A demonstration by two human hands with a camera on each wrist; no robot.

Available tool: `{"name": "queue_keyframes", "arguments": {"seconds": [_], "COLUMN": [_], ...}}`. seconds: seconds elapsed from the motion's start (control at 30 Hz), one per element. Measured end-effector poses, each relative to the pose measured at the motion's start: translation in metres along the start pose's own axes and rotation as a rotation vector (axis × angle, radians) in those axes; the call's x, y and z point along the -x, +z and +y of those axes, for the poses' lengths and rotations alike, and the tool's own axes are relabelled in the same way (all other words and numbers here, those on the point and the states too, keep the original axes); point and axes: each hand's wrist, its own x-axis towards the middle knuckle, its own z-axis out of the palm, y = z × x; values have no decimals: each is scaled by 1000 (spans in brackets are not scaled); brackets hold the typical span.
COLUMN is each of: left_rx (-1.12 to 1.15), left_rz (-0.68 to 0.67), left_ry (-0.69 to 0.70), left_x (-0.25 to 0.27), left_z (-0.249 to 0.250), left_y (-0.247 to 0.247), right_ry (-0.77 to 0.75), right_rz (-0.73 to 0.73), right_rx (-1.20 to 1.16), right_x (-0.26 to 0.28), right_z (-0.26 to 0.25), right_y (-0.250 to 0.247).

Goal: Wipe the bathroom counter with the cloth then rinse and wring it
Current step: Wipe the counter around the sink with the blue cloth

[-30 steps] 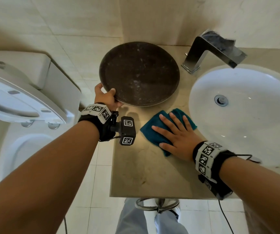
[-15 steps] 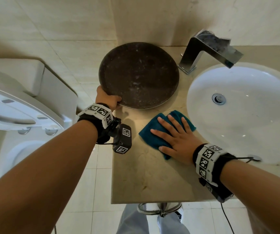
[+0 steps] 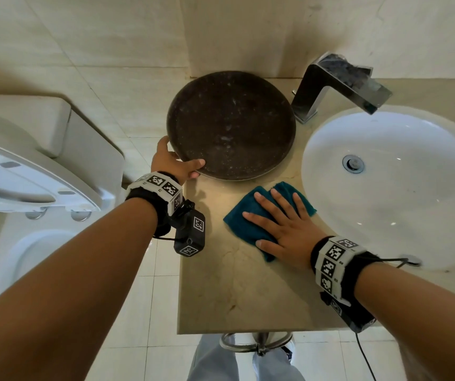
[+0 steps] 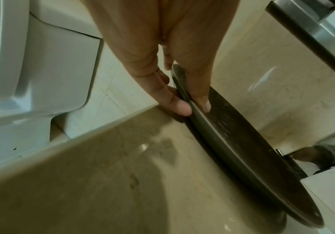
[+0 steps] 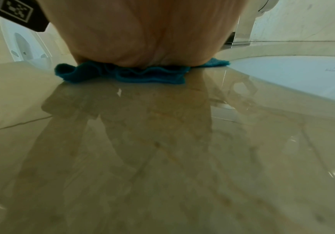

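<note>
A teal cloth (image 3: 245, 225) (image 5: 142, 76) lies on the beige marble counter (image 3: 229, 295) between the dark tray and the sink. My right hand (image 3: 278, 221) lies flat on the cloth with straight, spread fingers and presses it down. My left hand (image 3: 178, 163) (image 4: 184, 101) grips the near left rim of a round dark tray (image 3: 231, 125) (image 4: 242, 152); its thumb lies on the top face and the fingers go underneath. The tray's left edge is tilted up off the counter (image 4: 102, 174).
A white sink basin (image 3: 396, 188) is set into the counter on the right, with a dark angular faucet (image 3: 339, 83) behind it. A toilet (image 3: 28, 171) with its raised seat stands left of the counter. Tiled floor lies below the counter's front edge.
My left hand shifted its grip on the tray's rim, with the thumb again on top. My right hand and the cloth have barely moved.
</note>
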Motion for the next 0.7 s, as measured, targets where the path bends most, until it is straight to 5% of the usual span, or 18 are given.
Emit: {"name": "queue_keyframes", "arguments": {"seconds": [0.4,0.7], "left_rx": [-349,-811], "left_rz": [-23,-320], "left_ry": [169,275], "left_x": [17,102], "left_z": [-2,-33], "left_y": [-9,-12], "right_ry": [44,168], "right_rz": [-100,-119], "right_rx": [-85,-87], "right_x": [-6,-23], "right_z": [-8,-45], "right_y": [-10,-11]}}
